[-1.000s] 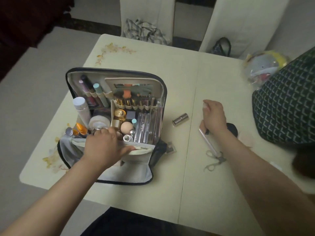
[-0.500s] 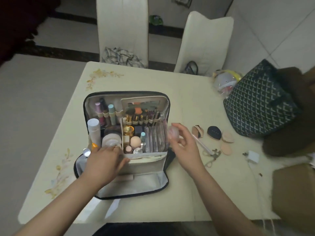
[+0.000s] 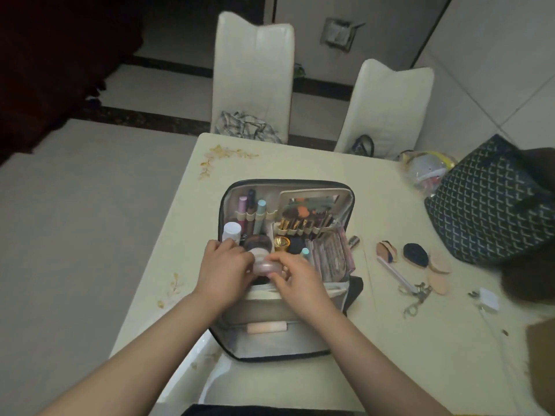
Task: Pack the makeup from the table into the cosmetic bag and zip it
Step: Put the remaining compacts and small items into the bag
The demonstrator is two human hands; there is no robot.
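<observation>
Both hands are working over the open grey fabric cosmetic bag (image 3: 271, 345) on the pale cream table (image 3: 156, 241); the right hand (image 3: 295, 273) is pinching a small round translucent pinkish jar (image 3: 267, 267) between thumb and fingertips, holding it just above the bag's front left compartment; the left hand (image 3: 223, 265) is sitting beside it with fingers curled down among the pots, though whether it is gripping one or only parting them I cannot tell from this angle. So the packing step is in hand, and the jar is going in; the next move, I'd judge, is calling for a gap between the neighbouring pots wide enough to seat it level. Plenty is waiting outside: a short silver metal tube (image 3: 354, 241) touching the bag's right wall, beige round puffs (image 3: 439, 274), a black teardrop sponge (image 3: 416, 254) and a metal eyelash curler (image 3: 416, 298) further right; the zip is not yet being touched. No brand or label is legible anywhere; everything is too small and dim.
</observation>
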